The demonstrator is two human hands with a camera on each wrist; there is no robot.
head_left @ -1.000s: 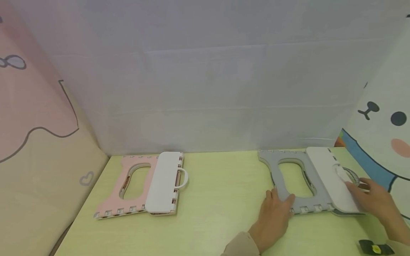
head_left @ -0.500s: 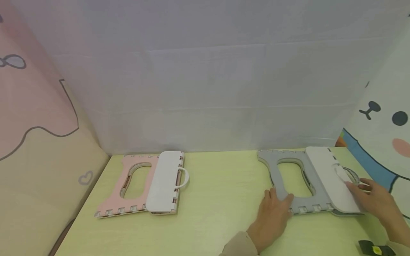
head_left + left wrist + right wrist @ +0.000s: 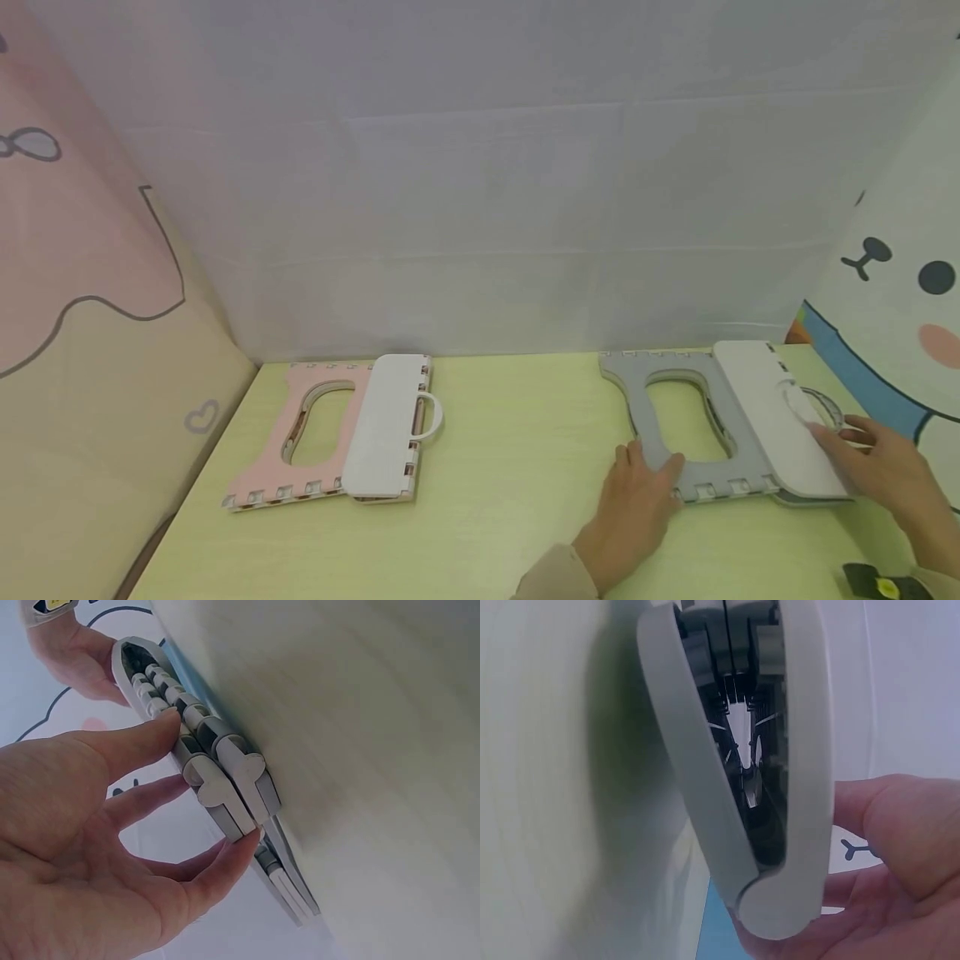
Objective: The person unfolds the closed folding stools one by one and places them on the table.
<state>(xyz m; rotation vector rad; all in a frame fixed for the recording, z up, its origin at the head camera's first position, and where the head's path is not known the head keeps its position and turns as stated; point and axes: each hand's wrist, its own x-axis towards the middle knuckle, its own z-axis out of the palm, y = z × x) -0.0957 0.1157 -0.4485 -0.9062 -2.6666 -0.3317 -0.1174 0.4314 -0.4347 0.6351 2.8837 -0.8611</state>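
Note:
A grey-and-white folding step stool lies folded on the table's right side in the head view. My left hand grips its near left leg corner, thumb on the grey face and fingers round the edge. In the left wrist view that hand spans the hinged leg ends. My right hand holds the right edge of the white top beside the loop handle, thumb above; its fingers are partly hidden. From the right wrist, the stool shows its end, its two white halves parted in a narrow V.
A pink-and-white folding stool lies folded on the left of the pale green table, its loop handle pointing right. A plain pale sheet hangs behind. Printed cloths stand at both sides.
The grey stool has slid very slightly to the left, both hands moving with it and keeping their hold. The pink stool stays in place.

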